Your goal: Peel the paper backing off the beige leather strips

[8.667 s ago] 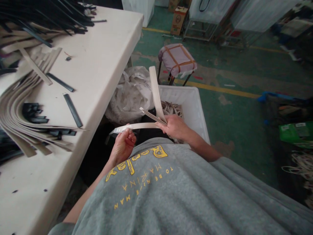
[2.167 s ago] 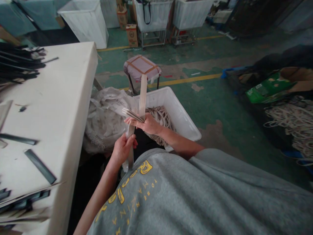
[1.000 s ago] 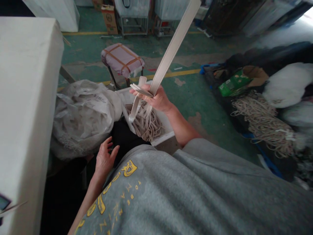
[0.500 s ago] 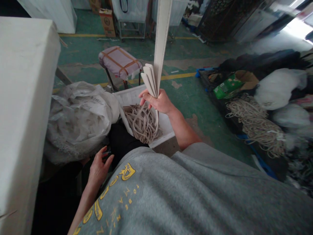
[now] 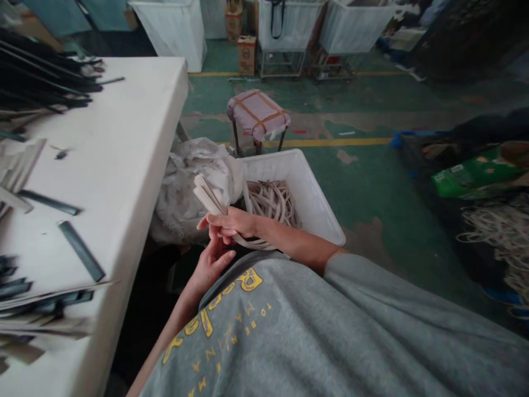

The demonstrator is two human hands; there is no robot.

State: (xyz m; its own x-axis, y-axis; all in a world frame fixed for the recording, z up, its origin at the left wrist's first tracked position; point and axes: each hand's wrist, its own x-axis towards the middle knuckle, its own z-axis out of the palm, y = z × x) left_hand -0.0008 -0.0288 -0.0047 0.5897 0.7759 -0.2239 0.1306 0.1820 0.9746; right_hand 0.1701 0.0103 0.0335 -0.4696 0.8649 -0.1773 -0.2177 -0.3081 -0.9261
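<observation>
My right hand (image 5: pixel 235 221) is closed around a bundle of flat cream straps (image 5: pixel 210 194). Their ends stick up to the left, and their lengths trail below the hand toward my lap. Just beneath it, my left hand (image 5: pixel 211 263) has its thumb apart from its fingers, with the fingertips close to the right hand; whether they touch is unclear. Behind my right forearm stands a white plastic bin (image 5: pixel 318 198), with a tangle of similar straps (image 5: pixel 275 199) inside. A whitish plastic sack (image 5: pixel 194 165) sits left of the bin.
A white-topped table (image 5: pixel 124 138) runs along my left, bearing dark strips (image 5: pixel 81 251) and pale straps (image 5: pixel 20 165). Beyond the bin is a padded stool (image 5: pixel 259 113). Heaped goods and a green carton (image 5: pixel 475 173) lie at right; white carts (image 5: pixel 289 25) stand behind.
My right hand has come down and left with the straps, and the long upright strap no longer shows. My left hand has moved up beside it. The view has swung left, showing more table.
</observation>
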